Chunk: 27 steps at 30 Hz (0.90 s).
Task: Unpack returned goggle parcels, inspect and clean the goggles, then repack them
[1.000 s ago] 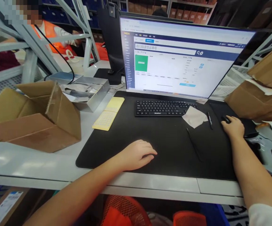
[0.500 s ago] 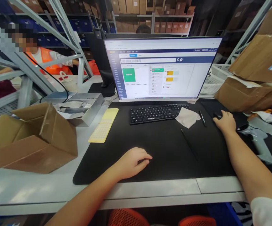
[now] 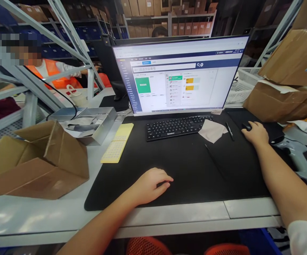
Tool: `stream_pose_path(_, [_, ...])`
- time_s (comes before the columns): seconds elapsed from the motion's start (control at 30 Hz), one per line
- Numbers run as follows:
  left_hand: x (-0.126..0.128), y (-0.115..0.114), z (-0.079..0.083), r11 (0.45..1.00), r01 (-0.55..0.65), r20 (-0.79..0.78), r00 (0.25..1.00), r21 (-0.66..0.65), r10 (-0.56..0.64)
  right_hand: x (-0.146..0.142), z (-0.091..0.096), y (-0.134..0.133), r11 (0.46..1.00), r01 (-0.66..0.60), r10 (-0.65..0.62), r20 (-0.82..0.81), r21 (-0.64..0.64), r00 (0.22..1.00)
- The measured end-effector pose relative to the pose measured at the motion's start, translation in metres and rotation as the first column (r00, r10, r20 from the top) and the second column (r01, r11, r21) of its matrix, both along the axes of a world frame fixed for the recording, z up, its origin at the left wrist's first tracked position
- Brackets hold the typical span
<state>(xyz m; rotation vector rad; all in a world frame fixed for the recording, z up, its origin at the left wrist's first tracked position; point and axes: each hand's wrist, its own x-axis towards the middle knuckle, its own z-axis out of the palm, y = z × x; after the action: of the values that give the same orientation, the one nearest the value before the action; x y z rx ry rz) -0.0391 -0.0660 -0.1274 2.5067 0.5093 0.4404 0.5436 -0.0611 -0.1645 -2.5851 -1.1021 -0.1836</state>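
Note:
My left hand point(image 3: 150, 184) rests on the black desk mat point(image 3: 185, 159) near its front edge, fingers loosely curled, holding nothing. My right hand point(image 3: 255, 134) lies over a black mouse point(image 3: 246, 126) at the mat's right side, fingers wrapped on it. A black keyboard point(image 3: 174, 128) sits in front of a large monitor point(image 3: 178, 72) showing a white and blue page with a small window open on it. A crumpled paper point(image 3: 212, 130) covers the keyboard's right end, with a black pen point(image 3: 229, 131) beside it.
An open cardboard box point(image 3: 36, 163) lies on its side at left, next to a metal tray point(image 3: 95, 124) and a yellow label sheet point(image 3: 118, 142). Cardboard boxes point(image 3: 288, 85) stack at right, a grey scanner point(image 3: 296, 156) below them. A person in an orange vest point(image 3: 52, 72) works behind the shelving.
The view has tilted up, showing more shelving. A small window with orange marks has opened on the screen. Both hands stay where they were.

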Motion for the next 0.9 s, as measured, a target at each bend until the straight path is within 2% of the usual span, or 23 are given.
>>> stream_pose_path(0.23, [-0.001,-0.0007,-0.0007,1.0,0.007,0.003,1.0,0.01,-0.007,0.0021,-0.0017,0.001,1.0,-0.028,0.028,0.018,-0.006,0.999])
stream_pose_path(0.7, [-0.0014,-0.0014,0.0013,1.0,-0.001,-0.024,1.0,-0.014,0.001,0.0042,-0.0054,0.0029,0.999,0.039,-0.039,0.021,0.02,0.999])
stream_pose_path(0.9, [-0.0018,-0.0009,0.0011,1.0,-0.005,-0.032,0.999,-0.012,0.005,0.0028,-0.005,0.0009,1.0,-0.016,0.016,0.038,0.007,0.999])
